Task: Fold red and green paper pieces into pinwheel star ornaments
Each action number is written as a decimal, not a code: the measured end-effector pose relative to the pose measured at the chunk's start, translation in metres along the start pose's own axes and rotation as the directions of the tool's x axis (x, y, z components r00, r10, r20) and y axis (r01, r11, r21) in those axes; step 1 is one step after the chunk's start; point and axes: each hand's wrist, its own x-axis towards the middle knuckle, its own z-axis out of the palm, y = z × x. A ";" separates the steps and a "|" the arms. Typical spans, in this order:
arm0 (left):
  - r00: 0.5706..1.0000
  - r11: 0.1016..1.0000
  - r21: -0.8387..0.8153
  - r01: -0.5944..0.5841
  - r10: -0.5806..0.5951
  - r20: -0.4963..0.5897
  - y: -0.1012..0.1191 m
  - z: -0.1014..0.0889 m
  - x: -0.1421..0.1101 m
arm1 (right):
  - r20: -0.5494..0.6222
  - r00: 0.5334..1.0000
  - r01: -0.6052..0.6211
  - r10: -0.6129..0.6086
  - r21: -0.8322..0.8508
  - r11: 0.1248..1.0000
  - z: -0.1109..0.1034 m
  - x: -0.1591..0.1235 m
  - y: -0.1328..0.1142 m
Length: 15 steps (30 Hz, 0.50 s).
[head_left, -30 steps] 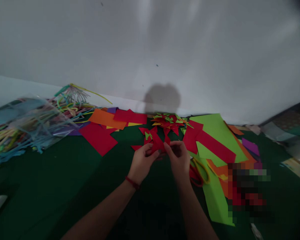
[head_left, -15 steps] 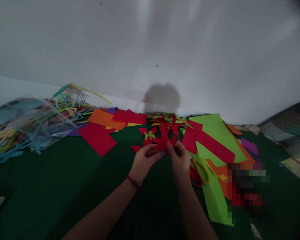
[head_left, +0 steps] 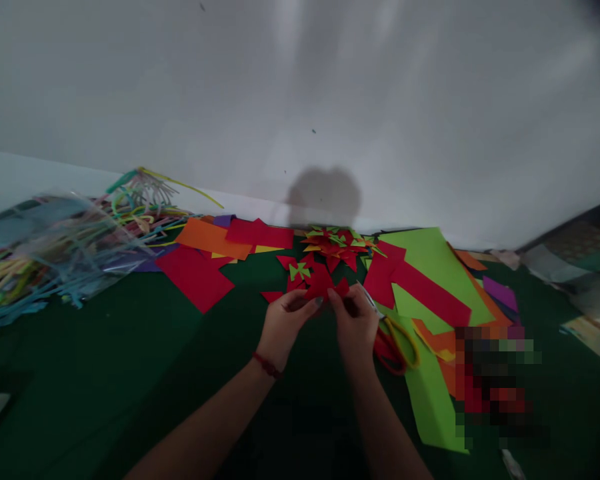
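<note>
Between my two hands is a red piece of paper (head_left: 320,283), pinched at its near edge. My left hand (head_left: 286,327) closes thumb and fingers on its left side. My right hand (head_left: 354,323) grips it on the right, fingers curled. Just beyond the fingers lies a small green cut-out (head_left: 299,271) on red pieces. Behind that, a pile of red, green and orange cut paper shapes (head_left: 337,245) rests near the wall. Scissors with yellow and red handles (head_left: 403,343) lie right beside my right hand, their blades partly hidden by it.
Red sheets (head_left: 195,277) and an orange sheet (head_left: 213,238) lie to the left. Further left is a clear plastic bag (head_left: 87,233) with colourful pipe cleaners. Green sheets (head_left: 420,260) and red strips (head_left: 433,293) spread on the right. A pale wall (head_left: 260,100) stands behind the green table (head_left: 155,373).
The red paper has turned and sits lower and flatter between my fingers. My right hand has shifted slightly left, uncovering more of the scissors' blades.
</note>
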 end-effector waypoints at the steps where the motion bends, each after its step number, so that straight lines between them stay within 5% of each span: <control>1: 1.000 1.000 0.007 -0.016 0.016 -0.012 -0.001 0.000 0.001 | -0.007 1.000 0.011 -0.011 -0.004 1.000 0.001 -0.001 -0.001; 8: 0.996 0.999 0.033 -0.022 0.025 -0.091 -0.002 -0.001 0.002 | -0.030 1.000 -0.001 0.001 -0.007 1.000 0.006 -0.009 -0.004; 15: 0.999 0.999 0.029 0.042 -0.041 -0.018 0.004 0.000 -0.001 | -0.043 0.998 -0.039 0.038 -0.010 0.999 0.004 -0.008 -0.002</control>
